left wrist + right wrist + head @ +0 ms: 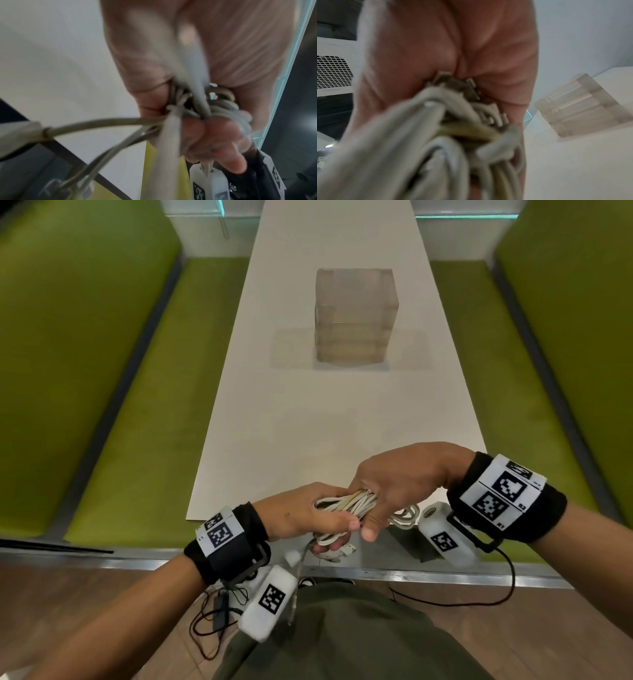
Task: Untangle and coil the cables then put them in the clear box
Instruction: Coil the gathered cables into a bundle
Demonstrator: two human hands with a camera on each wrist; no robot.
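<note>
Both hands grip one bundle of white cables [346, 503] just off the table's [308, 419] near edge.
My left hand [301, 513] and right hand [394, 484] curl round it; loose plug ends dangle and may snag, unravelling the loops before reaching the clear box [356, 316] at mid-table.

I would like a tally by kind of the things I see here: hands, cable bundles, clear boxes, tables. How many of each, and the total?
Hands: 2, the left hand and the right hand, both gripping the bundle.
Bundle of white cables: 1; single cables inside cannot be counted.
Clear box: 1, standing on the table.
White table: 1.
Total: 5
</note>
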